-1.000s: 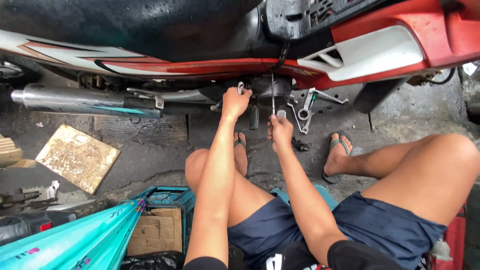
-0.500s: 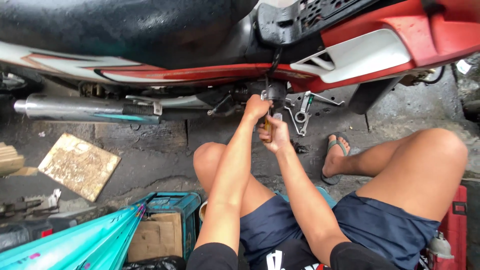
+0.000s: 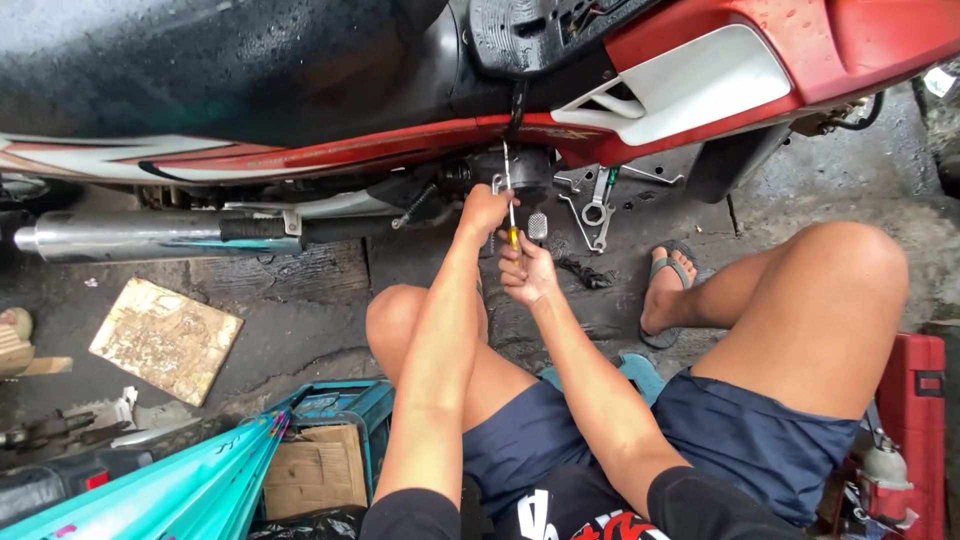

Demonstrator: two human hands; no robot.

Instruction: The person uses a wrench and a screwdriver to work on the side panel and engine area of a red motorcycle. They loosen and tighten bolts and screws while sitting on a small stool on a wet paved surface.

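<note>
- Screwdriver (image 3: 511,212), thin shaft and yellow handle, stands nearly upright under the motorcycle (image 3: 420,150), tip up at the dark engine part; I see it between both hands.
- My right hand (image 3: 527,270) has its grip closed around the yellow handle.
- My left hand (image 3: 486,208) reaches up to the engine part beside the shaft; I cannot tell whether that grip holds anything.
- Wrenches (image 3: 596,205) lie on the wet floor (image 3: 300,330) near the hands.
- Chrome exhaust pipe (image 3: 130,235) runs to the left; a teal crate (image 3: 340,410) sits by my left knee.

Glossy wet red plastic fairing (image 3: 880,40), shiny chrome metal exhaust pipe (image 3: 120,235), rough wet concrete floor (image 3: 300,330)
</note>
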